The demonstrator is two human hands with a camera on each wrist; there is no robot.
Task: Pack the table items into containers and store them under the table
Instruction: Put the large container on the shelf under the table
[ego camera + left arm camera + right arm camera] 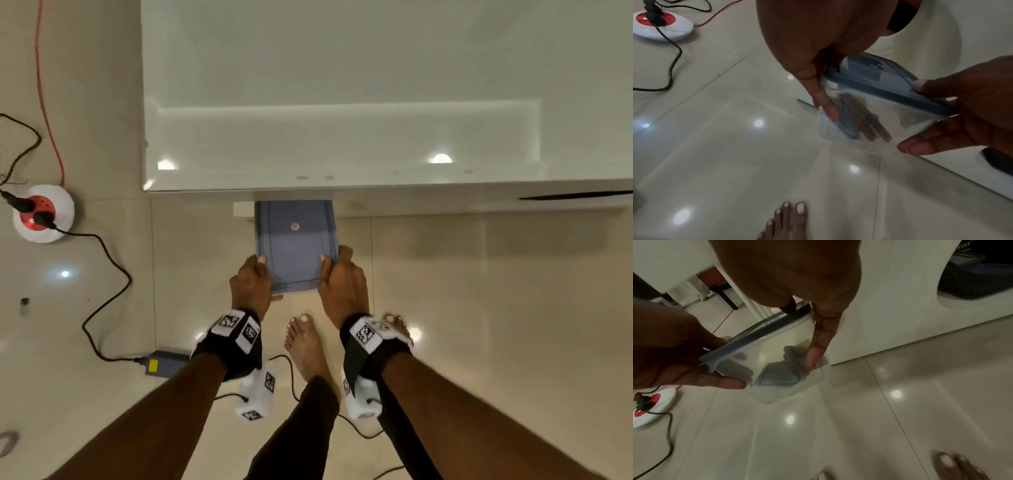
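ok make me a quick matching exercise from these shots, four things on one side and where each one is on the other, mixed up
Things:
1. container lid
2. power strip
3. left hand
4. grey adapter

Places:
A. on the floor beside the left forearm, cable plugged in
B. gripping the container's left edge
C. on the floor far left, red centre with black plugs in it
D. blue, closed on the clear container held by the table edge

Pairs: 1-D, 2-C, 3-B, 4-A
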